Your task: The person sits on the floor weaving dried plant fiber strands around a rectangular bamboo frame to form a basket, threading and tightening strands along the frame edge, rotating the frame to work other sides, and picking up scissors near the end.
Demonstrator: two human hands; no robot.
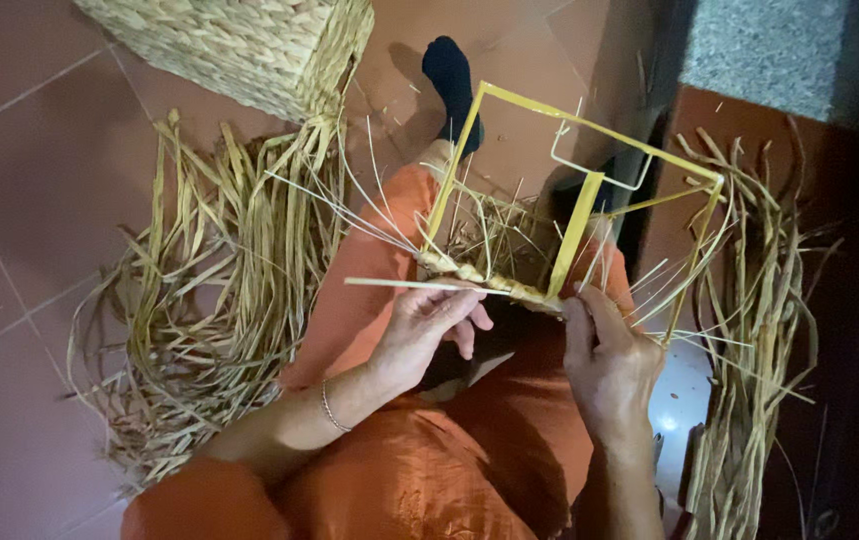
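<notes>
A yellow metal wire frame rests on my lap, with a braided row of dried straw woven along its near bar. My left hand pinches a thin straw strand that sticks out to the left of the braid. My right hand grips the near corner of the frame and the end of the braid there. Loose straw ends stick up inside the frame.
A big heap of dried straw lies on the red tile floor to my left. Another bundle hangs at the right. A finished woven basket stands at the top left. My orange trousers and a dark-socked foot show.
</notes>
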